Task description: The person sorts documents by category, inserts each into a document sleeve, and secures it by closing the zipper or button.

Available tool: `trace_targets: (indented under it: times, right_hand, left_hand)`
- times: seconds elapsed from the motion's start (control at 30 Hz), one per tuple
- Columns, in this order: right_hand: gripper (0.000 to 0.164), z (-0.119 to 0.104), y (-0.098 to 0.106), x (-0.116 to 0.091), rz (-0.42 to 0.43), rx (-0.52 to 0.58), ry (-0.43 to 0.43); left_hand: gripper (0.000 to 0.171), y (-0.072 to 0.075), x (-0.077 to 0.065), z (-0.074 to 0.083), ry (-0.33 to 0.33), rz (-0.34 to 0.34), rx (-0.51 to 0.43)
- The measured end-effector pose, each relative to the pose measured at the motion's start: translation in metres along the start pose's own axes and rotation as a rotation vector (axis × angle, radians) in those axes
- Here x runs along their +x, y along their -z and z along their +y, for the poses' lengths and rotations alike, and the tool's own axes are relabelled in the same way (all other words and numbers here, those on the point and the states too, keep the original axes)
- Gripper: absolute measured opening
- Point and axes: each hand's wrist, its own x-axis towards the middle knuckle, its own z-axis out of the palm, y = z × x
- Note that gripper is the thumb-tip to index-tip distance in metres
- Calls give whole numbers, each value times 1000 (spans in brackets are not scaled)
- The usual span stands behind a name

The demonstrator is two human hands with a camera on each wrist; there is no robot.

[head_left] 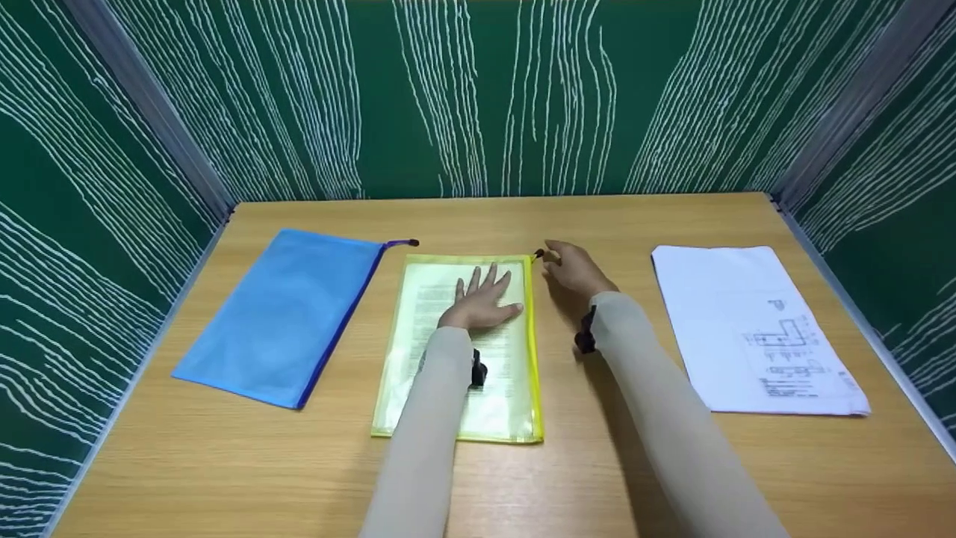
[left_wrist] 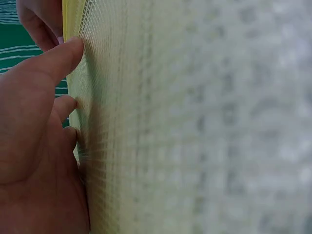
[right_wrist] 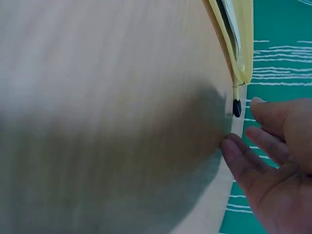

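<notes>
A yellow mesh zip pouch (head_left: 515,403) with printed paper inside lies in the middle of the table. My left hand (head_left: 480,305) rests on its upper part with fingers spread. In the left wrist view, that hand's fingertips touch the mesh (left_wrist: 112,146). At the pouch's top right corner is a dark zipper pull (right_wrist: 237,108). Close to it is my right hand (head_left: 573,267), thumb and fingers bent but apart, pinching nothing. The right wrist view shows the pouch's zip edge (right_wrist: 247,53) parted, with paper visible in the gap.
To the left lies a blue zip pouch (head_left: 291,314), its dark pull sticking out toward the middle. A stack of white paper (head_left: 717,314) with printed drawings lies at the right. Green walls (head_left: 493,97) with white lines enclose the wooden table (head_left: 224,463) at the back and sides.
</notes>
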Motion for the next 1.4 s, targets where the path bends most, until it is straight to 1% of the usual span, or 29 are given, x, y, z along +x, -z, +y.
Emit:
trace_targets:
  times: [0.13, 0.3, 0.4, 0.5, 0.6, 0.77, 0.93, 1.2, 1.4]
  right_hand:
    - [51, -2, 1, 6, 0, -124, 63]
    - [47, -4, 1, 8, -18, -197, 67]
    - [44, -4, -1, 8, -25, -284, 87]
    - [41, -3, -3, 8, -12, -370, 131]
    - [39, -1, -6, 9, 12, -415, 178]
    - [33, 0, -8, 9, 89, -402, 212]
    - [28, -1, -8, 9, 164, -369, 222]
    - [26, 1, -6, 8, 192, -303, 154]
    - [26, 3, -4, 6, 190, -282, 141]
  left_hand:
    - [75, -1, 2, 1, -4, 2, 4]
    - [75, 1, 2, -1, -19, 3, -12]
    - [74, 1, 3, -2, -18, 6, -21]
    - [74, -1, 3, -3, -10, 8, -27]
    - [74, -2, 3, -4, -2, 12, -24]
    - [75, -1, 2, -4, -2, 15, -25]
    - [75, 0, 0, -4, -2, 9, -31]
    - [76, -2, 2, -4, 1, 17, -32]
    - [77, -2, 3, -4, 15, 19, -5]
